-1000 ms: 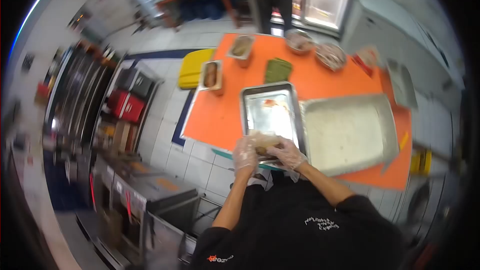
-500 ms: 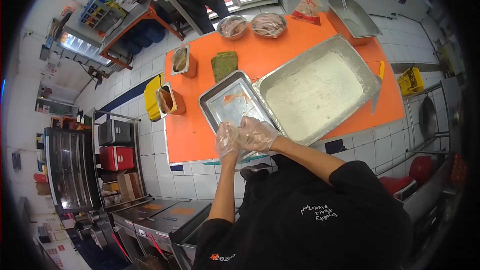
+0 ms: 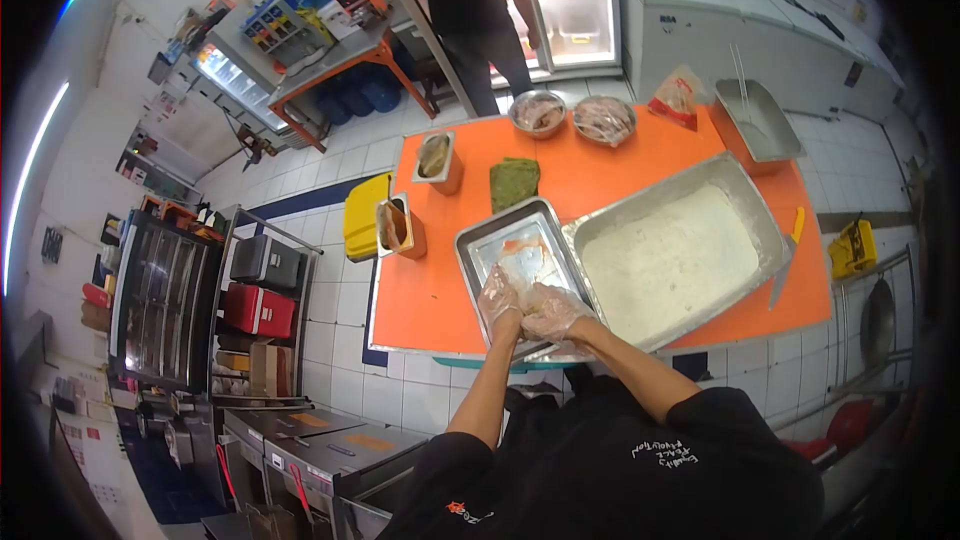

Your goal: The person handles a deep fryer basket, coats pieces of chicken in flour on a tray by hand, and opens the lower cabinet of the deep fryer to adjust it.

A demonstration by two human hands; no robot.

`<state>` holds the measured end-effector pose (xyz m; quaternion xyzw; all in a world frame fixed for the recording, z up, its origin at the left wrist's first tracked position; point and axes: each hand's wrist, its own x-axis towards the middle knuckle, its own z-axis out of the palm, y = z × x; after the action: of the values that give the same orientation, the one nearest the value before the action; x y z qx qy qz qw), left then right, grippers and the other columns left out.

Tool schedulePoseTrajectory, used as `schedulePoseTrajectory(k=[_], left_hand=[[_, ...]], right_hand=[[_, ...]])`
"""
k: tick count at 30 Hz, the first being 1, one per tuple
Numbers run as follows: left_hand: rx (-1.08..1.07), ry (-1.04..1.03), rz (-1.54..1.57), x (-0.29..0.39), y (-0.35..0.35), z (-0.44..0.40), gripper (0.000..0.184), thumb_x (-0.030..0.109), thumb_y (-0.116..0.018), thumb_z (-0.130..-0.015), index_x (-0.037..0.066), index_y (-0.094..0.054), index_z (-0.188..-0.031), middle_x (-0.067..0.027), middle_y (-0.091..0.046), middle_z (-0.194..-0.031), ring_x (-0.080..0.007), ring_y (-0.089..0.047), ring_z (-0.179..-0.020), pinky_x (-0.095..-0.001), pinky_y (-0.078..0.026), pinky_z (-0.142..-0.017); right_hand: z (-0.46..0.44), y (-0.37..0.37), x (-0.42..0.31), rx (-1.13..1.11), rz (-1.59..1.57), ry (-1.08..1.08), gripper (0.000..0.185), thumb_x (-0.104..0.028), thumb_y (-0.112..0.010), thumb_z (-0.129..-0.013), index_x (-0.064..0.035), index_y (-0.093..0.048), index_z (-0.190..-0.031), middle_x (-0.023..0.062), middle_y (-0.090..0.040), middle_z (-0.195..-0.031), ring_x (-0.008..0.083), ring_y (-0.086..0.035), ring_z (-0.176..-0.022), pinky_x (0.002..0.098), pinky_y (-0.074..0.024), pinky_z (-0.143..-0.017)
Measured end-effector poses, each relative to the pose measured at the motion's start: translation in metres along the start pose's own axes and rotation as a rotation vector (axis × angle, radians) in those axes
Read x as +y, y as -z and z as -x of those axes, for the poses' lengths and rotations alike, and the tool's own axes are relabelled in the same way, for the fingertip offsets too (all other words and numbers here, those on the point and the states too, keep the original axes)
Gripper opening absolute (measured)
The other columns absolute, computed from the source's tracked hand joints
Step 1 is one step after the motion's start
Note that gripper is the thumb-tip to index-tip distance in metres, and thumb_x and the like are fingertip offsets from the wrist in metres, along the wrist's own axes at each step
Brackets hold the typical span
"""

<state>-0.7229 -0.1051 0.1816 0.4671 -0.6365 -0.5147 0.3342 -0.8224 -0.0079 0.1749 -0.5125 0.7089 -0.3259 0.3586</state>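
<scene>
My left hand (image 3: 499, 302), in a clear plastic glove, is over the near part of a shallow metal tray (image 3: 470, 258) with reddish smears on its bottom. Close beside it is my right hand (image 3: 556, 314), gloved the same way. The fingers of both look curled in towards each other; whatever lies between them is too small and blurred to name. To the right, against the tray, stands a large deep metal pan (image 3: 577, 230) holding pale flour (image 3: 675, 250). A folded green cloth (image 3: 514, 184) lies just beyond the tray.
On the orange table (image 3: 430, 305) are two bowls of raw meat (image 3: 540, 114) (image 3: 604, 121), a plastic bag (image 3: 678, 98), a deep pan with a wire-handled tool (image 3: 760, 125), two metal containers (image 3: 437, 162) (image 3: 401, 227) and a yellow-handled knife (image 3: 788, 255). A person (image 3: 478, 15) stands by the fridge.
My view has tilted up, so the table sits lower and further right. Both hands have moved further in over the tray, and their grouping has loosened slightly.
</scene>
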Motion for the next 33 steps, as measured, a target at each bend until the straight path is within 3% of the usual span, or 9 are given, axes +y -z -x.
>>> schedulePoseTrajectory(k=[5,6,13,17,18,22,25,27,33], left_hand=[[0.067,0.228,-0.288,-0.001,-0.006,-0.024,0.050,0.041,-0.051,-0.107,-0.001,-0.067,-0.129,-0.0254,-0.072,-0.120,-0.0373,-0.071,-0.109,-0.0432,-0.054,-0.090],[0.163,0.116,-0.315,-0.010,-0.011,-0.024,0.064,0.052,-0.042,-0.108,-0.004,-0.073,-0.103,-0.0271,-0.073,-0.101,-0.0445,-0.070,-0.093,-0.0525,-0.051,-0.082],[0.022,0.001,-0.486,-0.017,-0.009,-0.032,0.054,0.043,-0.040,-0.111,-0.001,-0.072,-0.111,-0.0301,-0.071,-0.099,-0.0442,-0.070,-0.089,-0.0535,-0.052,-0.075],[-0.067,-0.223,-0.754,-0.042,-0.002,-0.041,0.042,0.025,-0.036,-0.111,0.005,-0.059,-0.139,-0.0257,-0.071,-0.115,-0.0410,-0.070,-0.100,-0.0501,-0.055,-0.085],[-0.015,-0.191,-0.577,-0.041,-0.003,-0.039,0.041,0.028,-0.040,-0.111,-0.001,-0.064,-0.127,-0.0253,-0.072,-0.109,-0.0407,-0.071,-0.098,-0.0480,-0.055,-0.083],[0.065,-0.178,-0.400,-0.048,-0.005,-0.041,0.042,0.029,-0.047,-0.109,-0.006,-0.069,-0.115,-0.0254,-0.073,-0.106,-0.0402,-0.071,-0.098,-0.0455,-0.056,-0.081],[0.126,-0.337,-0.375,-0.071,-0.006,-0.052,0.040,0.026,-0.046,-0.109,-0.005,-0.070,-0.113,-0.0272,-0.072,-0.104,-0.0416,-0.071,-0.097,-0.0460,-0.055,-0.081],[-0.013,-0.261,-0.566,-0.075,-0.003,-0.058,0.039,0.023,-0.041,-0.110,0.000,-0.062,-0.134,-0.0247,-0.070,-0.118,-0.0379,-0.070,-0.106,-0.0438,-0.056,-0.088],[-0.012,0.153,-0.406,-0.019,0.005,-0.046,0.043,0.030,-0.036,-0.112,0.002,-0.067,-0.124,-0.0236,-0.072,-0.104,-0.0384,-0.071,-0.097,-0.0474,-0.055,-0.081]], right_hand=[[0.019,0.045,-0.064,-0.057,-0.022,-0.135,0.059,-0.052,-0.069,-0.078,-0.0033,-0.070,-0.112,0.0261,-0.072,-0.109,0.0452,-0.068,-0.104,0.0493,-0.0541,-0.092],[0.018,0.045,-0.066,-0.037,-0.032,-0.112,0.059,-0.051,-0.069,-0.078,-0.0035,-0.070,-0.113,0.0258,-0.072,-0.109,0.0447,-0.068,-0.104,0.0491,-0.0543,-0.092],[0.010,0.013,-0.028,0.084,-0.166,-0.057,0.049,-0.046,-0.068,-0.080,-0.0049,-0.071,-0.106,0.0209,-0.074,-0.103,0.0389,-0.070,-0.100,0.0473,-0.0548,-0.087],[0.017,0.010,-0.044,0.113,-0.339,-0.048,0.031,-0.033,-0.072,-0.077,-0.0061,-0.073,-0.094,0.0101,-0.072,-0.079,0.0196,-0.067,-0.075,0.0371,-0.0534,-0.070],[0.019,0.013,-0.051,0.098,-0.334,-0.074,0.029,-0.030,-0.072,-0.079,-0.0062,-0.074,-0.095,0.0078,-0.071,-0.076,0.0154,-0.066,-0.072,0.0361,-0.0529,-0.067],[0.008,0.003,-0.032,0.183,-0.283,0.022,0.029,-0.031,-0.072,-0.080,-0.0060,-0.074,-0.095,0.0071,-0.070,-0.074,0.0139,-0.065,-0.071,0.0367,-0.0533,-0.067],[0.007,0.008,-0.032,0.079,-0.202,0.005,0.045,-0.045,-0.072,-0.082,-0.0034,-0.074,-0.099,0.0185,-0.074,-0.085,0.0317,-0.072,-0.081,0.0416,-0.0555,-0.076],[0.005,0.011,-0.035,0.063,-0.014,0.031,0.050,-0.050,-0.069,-0.082,-0.0036,-0.074,-0.098,0.0217,-0.074,-0.087,0.0368,-0.072,-0.083,0.0430,-0.0556,-0.075],[0.011,0.019,-0.058,-0.024,0.088,-0.076,0.048,-0.050,-0.069,-0.082,-0.0058,-0.075,-0.099,0.0188,-0.073,-0.083,0.0265,-0.071,-0.077,0.0394,-0.0553,-0.071]])
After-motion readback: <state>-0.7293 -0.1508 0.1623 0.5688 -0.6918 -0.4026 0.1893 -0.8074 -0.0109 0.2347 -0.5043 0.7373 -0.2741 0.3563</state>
